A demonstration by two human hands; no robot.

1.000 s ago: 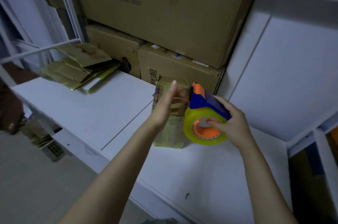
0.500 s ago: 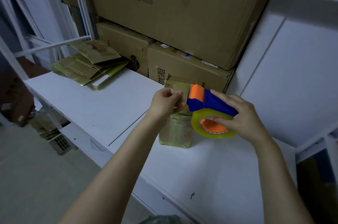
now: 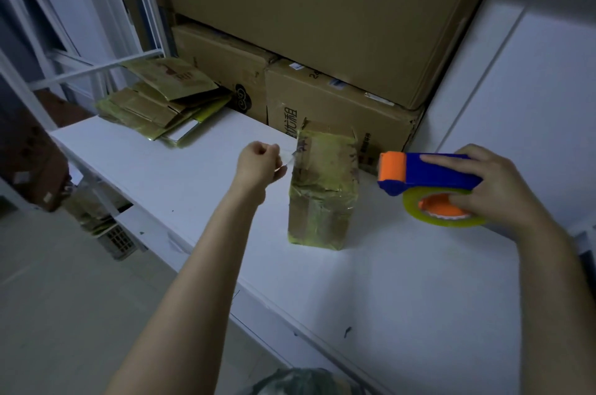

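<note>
A small cardboard box (image 3: 324, 188) wrapped in yellowish tape stands upright on the white shelf (image 3: 403, 291). My left hand (image 3: 259, 164) is just left of the box's top and pinches a strip of clear tape (image 3: 288, 158) that runs to the box's upper left edge. My right hand (image 3: 493, 191) grips a blue and orange tape dispenser (image 3: 419, 173) with a yellowish tape roll (image 3: 442, 212), held to the right of the box and apart from it.
Large cardboard cartons (image 3: 322, 23) are stacked against the back of the shelf, right behind the small box. A pile of flattened small boxes (image 3: 161, 104) lies at the shelf's far left. A white panel (image 3: 532, 88) closes the right side. Floor lies below left.
My right hand has carried the dispenser rightward, away from the box. My left hand has moved left off the box top, now pinching a tape strip.
</note>
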